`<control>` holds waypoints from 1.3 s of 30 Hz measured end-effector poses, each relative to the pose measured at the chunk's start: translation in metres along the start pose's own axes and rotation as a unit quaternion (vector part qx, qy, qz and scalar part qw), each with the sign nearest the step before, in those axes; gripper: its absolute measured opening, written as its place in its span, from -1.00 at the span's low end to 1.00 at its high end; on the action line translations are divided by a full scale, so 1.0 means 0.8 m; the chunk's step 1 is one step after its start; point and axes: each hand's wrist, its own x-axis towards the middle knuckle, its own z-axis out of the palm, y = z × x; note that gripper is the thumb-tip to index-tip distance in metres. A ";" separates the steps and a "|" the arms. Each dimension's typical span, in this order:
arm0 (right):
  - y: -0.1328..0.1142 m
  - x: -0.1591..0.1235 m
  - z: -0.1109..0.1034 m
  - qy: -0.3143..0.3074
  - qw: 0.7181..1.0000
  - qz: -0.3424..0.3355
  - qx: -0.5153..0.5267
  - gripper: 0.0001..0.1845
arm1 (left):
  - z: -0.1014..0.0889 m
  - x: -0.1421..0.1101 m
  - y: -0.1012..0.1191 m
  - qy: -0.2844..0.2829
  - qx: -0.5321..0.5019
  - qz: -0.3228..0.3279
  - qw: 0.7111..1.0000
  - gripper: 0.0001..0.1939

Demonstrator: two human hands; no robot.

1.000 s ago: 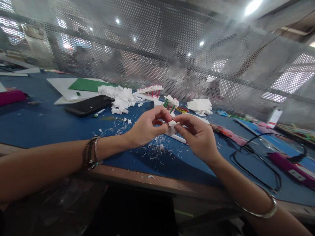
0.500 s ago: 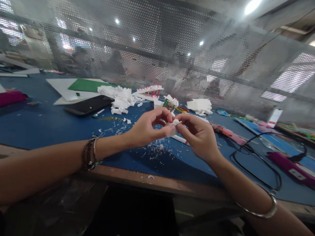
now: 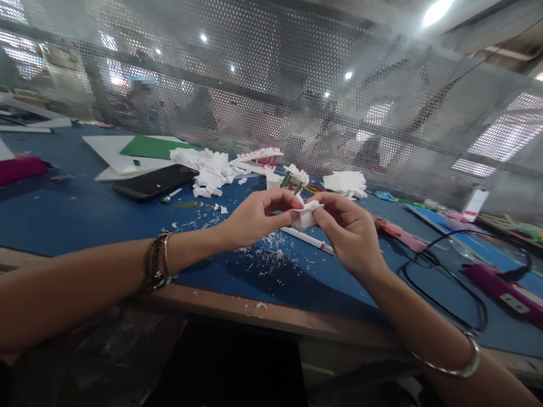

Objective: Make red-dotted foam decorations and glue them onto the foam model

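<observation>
Between my two hands is a small piece of white paper (image 3: 307,217), pinched from both sides and held above the blue table. My left hand (image 3: 258,217) grips its left edge between thumb and fingers. On the other edge, my right hand (image 3: 348,229) holds it with thumb and forefinger. A white stick with a pink band (image 3: 311,239) lies under the hands, partly hidden by them. Fine white shavings (image 3: 275,257) are scattered on the table just below. Behind the fingers stands a small piece with green legs and a crumpled white top (image 3: 296,174).
A black phone (image 3: 156,182), crumpled white paper (image 3: 206,164) and a green sheet (image 3: 155,147) lie at left. Folded white tissue (image 3: 345,183) sits behind my right hand. At right are a pink-handled tool (image 3: 403,236), a black cable (image 3: 403,271) and a purple power strip (image 3: 500,291).
My hands have moved slightly apart, and the crumpled paper between them is now spread wider. More of the white stick beneath shows.
</observation>
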 end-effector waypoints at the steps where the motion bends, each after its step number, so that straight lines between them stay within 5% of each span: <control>1: 0.000 0.001 -0.001 0.002 1.000 0.000 0.004 -0.92 | -0.001 0.001 -0.001 0.004 0.033 0.006 0.999 -0.95; 7: 0.001 0.002 -0.002 0.017 0.998 -0.021 -0.059 -0.92 | -0.009 0.004 -0.001 0.084 0.155 0.053 0.983 -0.84; 12: 0.002 -0.002 0.002 -0.032 0.992 -0.046 -0.112 -0.92 | -0.009 0.001 0.004 0.029 0.150 0.117 0.981 -0.87; 26: 0.004 -0.006 -0.002 -0.055 0.971 -0.125 -0.195 -0.85 | -0.006 -0.004 0.003 0.006 0.139 0.097 0.985 -0.91; 39: 0.000 -0.004 -0.002 -0.047 0.994 -0.064 -0.069 -0.95 | -0.006 -0.002 -0.003 -0.026 0.020 0.046 0.998 -0.88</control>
